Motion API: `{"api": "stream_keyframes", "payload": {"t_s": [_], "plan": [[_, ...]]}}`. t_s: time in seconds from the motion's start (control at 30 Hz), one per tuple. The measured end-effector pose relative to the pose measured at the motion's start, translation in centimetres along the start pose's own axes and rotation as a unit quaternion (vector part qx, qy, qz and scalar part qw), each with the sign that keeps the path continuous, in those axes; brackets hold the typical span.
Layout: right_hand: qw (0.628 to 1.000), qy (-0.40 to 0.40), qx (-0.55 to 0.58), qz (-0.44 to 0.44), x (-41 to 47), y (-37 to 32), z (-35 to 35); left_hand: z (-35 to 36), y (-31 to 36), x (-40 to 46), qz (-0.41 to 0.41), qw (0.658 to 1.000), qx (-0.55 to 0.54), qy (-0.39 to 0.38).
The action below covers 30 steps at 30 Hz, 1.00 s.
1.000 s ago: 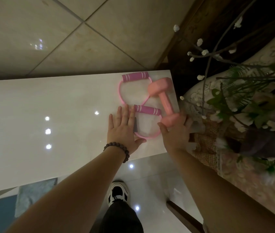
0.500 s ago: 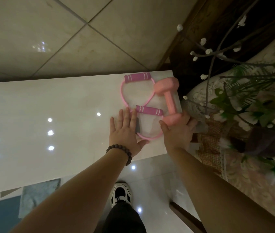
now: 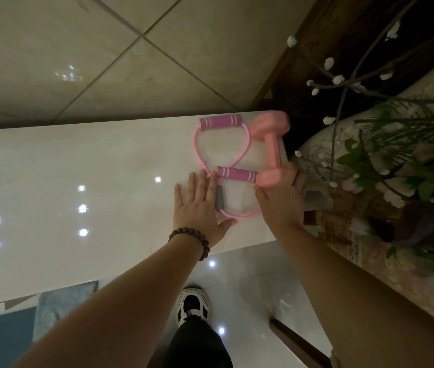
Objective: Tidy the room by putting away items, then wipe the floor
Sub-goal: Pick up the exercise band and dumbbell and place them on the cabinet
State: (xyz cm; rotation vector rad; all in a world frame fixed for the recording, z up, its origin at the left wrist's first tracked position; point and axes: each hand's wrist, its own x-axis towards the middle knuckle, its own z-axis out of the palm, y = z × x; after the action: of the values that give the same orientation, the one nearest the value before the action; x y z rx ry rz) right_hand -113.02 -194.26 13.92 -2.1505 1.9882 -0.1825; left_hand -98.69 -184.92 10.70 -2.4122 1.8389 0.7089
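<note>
White table (image 3: 77, 160) holds one dumbbell (image 3: 271, 152), one resistance band (image 3: 221, 152).

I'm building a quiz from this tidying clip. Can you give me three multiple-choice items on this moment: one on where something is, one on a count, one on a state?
1. Where does the pink dumbbell lie on the white tabletop?
A. Along its right end
B. At its left end
C. On the floor under it

2. How many purple foam handles does the pink resistance band have?
A. One
B. Two
C. Four

3. How is the left hand placed?
A. Curled in a fist around the dumbbell
B. Flat, fingers straight, beside the band
C. Raised well off the table

Answers:
1 A: the dumbbell runs beside the table's right edge, its far head at the corner.
2 B: one handle lies at the far loop, one across the middle.
3 B: the palm lies down on the tabletop, while the right hand is at the dumbbell's near head.
</note>
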Motion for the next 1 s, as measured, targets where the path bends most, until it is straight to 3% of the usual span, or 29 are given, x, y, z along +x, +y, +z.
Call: {"api": "stream_keyframes", "payload": {"t_s": [0.5, 0.87, 1.0], "plan": [[0.997, -0.079, 0.011, -0.001, 0.0, 0.4, -1.4, -2.4, -0.7, -1.7, -0.027, 0.999, -0.022, -0.008], [0.985, -0.078, 0.023, -0.153, -8.9, -8.1, -12.3, -13.1, -3.3, -12.1, -0.090, 0.995, -0.045, 0.025], [0.981, -0.109, 0.047, -0.153, -13.6, -10.3, -17.8, -18.4, -4.4, -19.4, -0.128, 0.990, -0.046, 0.025]]}}
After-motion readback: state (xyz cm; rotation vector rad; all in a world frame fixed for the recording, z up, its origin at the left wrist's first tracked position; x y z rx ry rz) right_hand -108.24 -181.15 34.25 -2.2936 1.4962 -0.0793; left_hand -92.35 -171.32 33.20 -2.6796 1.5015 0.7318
